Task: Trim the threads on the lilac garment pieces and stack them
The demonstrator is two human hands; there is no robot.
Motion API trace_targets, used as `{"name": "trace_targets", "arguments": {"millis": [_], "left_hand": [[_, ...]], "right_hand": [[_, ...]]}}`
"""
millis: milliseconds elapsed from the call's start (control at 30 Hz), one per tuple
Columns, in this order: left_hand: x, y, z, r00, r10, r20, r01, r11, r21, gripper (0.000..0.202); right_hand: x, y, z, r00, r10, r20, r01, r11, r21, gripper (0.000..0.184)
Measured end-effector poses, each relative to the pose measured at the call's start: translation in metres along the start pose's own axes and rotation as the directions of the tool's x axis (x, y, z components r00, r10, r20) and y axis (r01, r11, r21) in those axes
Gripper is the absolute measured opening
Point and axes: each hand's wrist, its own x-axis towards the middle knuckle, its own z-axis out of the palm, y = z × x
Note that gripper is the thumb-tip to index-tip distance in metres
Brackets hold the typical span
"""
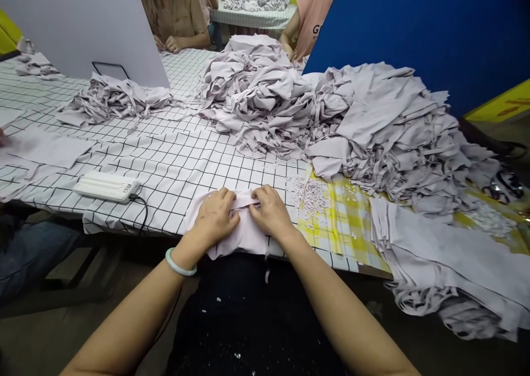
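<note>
A pale lilac-grey piece of fabric [244,235] lies at the table's front edge, partly hanging over it. My left hand [217,213] grips its upper fold from the left, thumb and fingers closed on the cloth. From the other side my right hand [269,210] pinches the same folded strip, a short span away. The strip between the two hands is stretched roughly level. A pale green bangle [181,263] circles my left wrist.
A large heap of similar fabric pieces [265,94] fills the table's back right. Stacked pieces [447,249] overhang the front edge at right. Small scraps [312,194] lie near a yellow checked cloth [356,221]. A white power bank [106,186] with a cable sits left. Other people work around the table.
</note>
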Motion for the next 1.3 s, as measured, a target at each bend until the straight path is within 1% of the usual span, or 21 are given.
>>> {"name": "trace_targets", "arguments": {"millis": [33, 100, 167, 233, 300, 400, 467, 533, 600, 633, 733, 767, 833, 900, 933, 1000, 1067, 1133, 1200, 1233, 1300], "left_hand": [[0.0, 0.002, 0.001, 1.0, 0.002, 0.019, -0.003, 0.999, 0.032, 0.017], [-0.001, 0.008, 0.001, 1.0, -0.021, -0.002, 0.021, 0.998, 0.064, 0.014], [-0.006, 0.011, -0.004, 0.997, -0.018, -0.069, 0.019, 1.0, 0.015, 0.01], [-0.017, 0.008, -0.014, 0.989, 0.024, -0.145, -0.036, 0.996, -0.086, 0.018], [-0.03, -0.002, -0.029, 0.983, 0.031, -0.182, -0.061, 0.985, -0.162, 0.03], [-0.041, -0.02, -0.056, 0.992, 0.0, -0.126, -0.027, 0.978, -0.208, 0.039], [-0.036, -0.028, -0.072, 0.992, -0.011, -0.128, -0.019, 0.973, -0.23, 0.038], [-0.024, -0.031, -0.079, 0.977, -0.029, -0.212, -0.019, 0.975, -0.221, 0.037], [-0.013, -0.033, -0.072, 0.953, -0.071, -0.295, 0.02, 0.985, -0.171, 0.035], [-0.008, -0.034, -0.064, 0.945, -0.103, -0.31, 0.059, 0.987, -0.146, 0.034], [-0.004, -0.042, -0.03, 0.937, -0.237, -0.259, 0.209, 0.969, -0.131, 0.028], [-0.006, -0.046, -0.021, 0.931, -0.269, -0.248, 0.239, 0.96, -0.146, 0.026], [-0.014, -0.053, -0.01, 0.911, -0.299, -0.285, 0.248, 0.948, -0.201, 0.026], [-0.028, -0.06, -0.011, 0.891, -0.306, -0.334, 0.234, 0.942, -0.239, 0.031], [-0.035, -0.063, -0.013, 0.895, -0.307, -0.323, 0.237, 0.942, -0.237, 0.033], [-0.048, -0.066, -0.019, 0.921, -0.315, -0.23, 0.276, 0.943, -0.183, 0.034], [-0.054, -0.065, -0.022, 0.931, -0.337, -0.139, 0.329, 0.941, -0.081, 0.035], [-0.051, -0.061, -0.025, 0.936, -0.343, -0.081, 0.346, 0.938, 0.021, 0.039], [-0.042, -0.057, -0.028, 0.947, -0.319, -0.033, 0.32, 0.946, 0.056, 0.03], [-0.038, -0.056, -0.03, 0.949, -0.314, -0.035, 0.316, 0.948, 0.043, 0.021], [-0.033, -0.056, -0.031, 0.935, -0.336, -0.11, 0.337, 0.941, -0.013, 0.022]], "right_hand": [[0.0, -0.005, -0.002, 1.0, -0.007, -0.026, 0.006, 1.0, -0.005, 0.013], [-0.006, -0.018, -0.012, 0.991, -0.092, -0.1, 0.093, 0.996, 0.004, 0.016], [-0.02, -0.033, -0.024, 0.963, -0.225, -0.15, 0.227, 0.974, 0.001, 0.02], [-0.038, -0.04, -0.035, 0.945, -0.287, -0.154, 0.288, 0.957, -0.013, 0.023], [-0.054, -0.037, -0.04, 0.958, -0.252, -0.14, 0.251, 0.968, -0.022, 0.025], [-0.058, -0.021, -0.048, 0.971, -0.155, -0.18, 0.149, 0.988, -0.048, 0.028], [-0.048, -0.012, -0.057, 0.953, -0.103, -0.286, 0.087, 0.994, -0.069, 0.03], [-0.034, -0.006, -0.066, 0.907, -0.053, -0.417, 0.022, 0.997, -0.078, 0.031], [-0.024, 0.0, -0.068, 0.871, -0.029, -0.491, -0.013, 0.996, -0.083, 0.033], [-0.021, 0.005, -0.064, 0.869, -0.031, -0.493, -0.016, 0.996, -0.091, 0.034], [-0.022, 0.027, -0.044, 0.908, -0.047, -0.417, -0.023, 0.987, -0.161, 0.035], [-0.025, 0.034, -0.037, 0.919, -0.046, -0.392, -0.031, 0.981, -0.189, 0.034], [-0.034, 0.044, -0.03, 0.917, -0.053, -0.394, -0.044, 0.972, -0.233, 0.031], [-0.047, 0.046, -0.029, 0.889, -0.112, -0.445, -0.015, 0.962, -0.272, 0.027], [-0.054, 0.045, -0.03, 0.877, -0.16, -0.454, 0.021, 0.955, -0.297, 0.026], [-0.066, 0.041, -0.029, 0.882, -0.261, -0.392, 0.123, 0.931, -0.343, 0.026], [-0.075, 0.034, -0.023, 0.916, -0.286, -0.283, 0.176, 0.917, -0.357, 0.027], [-0.074, 0.029, -0.014, 0.953, -0.19, -0.235, 0.098, 0.931, -0.352, 0.03], [-0.066, 0.028, -0.008, 0.968, -0.038, -0.248, -0.047, 0.943, -0.331, 0.036], [-0.06, 0.028, -0.008, 0.964, 0.026, -0.263, -0.11, 0.944, -0.31, 0.039], [-0.049, 0.032, -0.011, 0.945, 0.106, -0.311, -0.195, 0.943, -0.271, 0.045]]}}
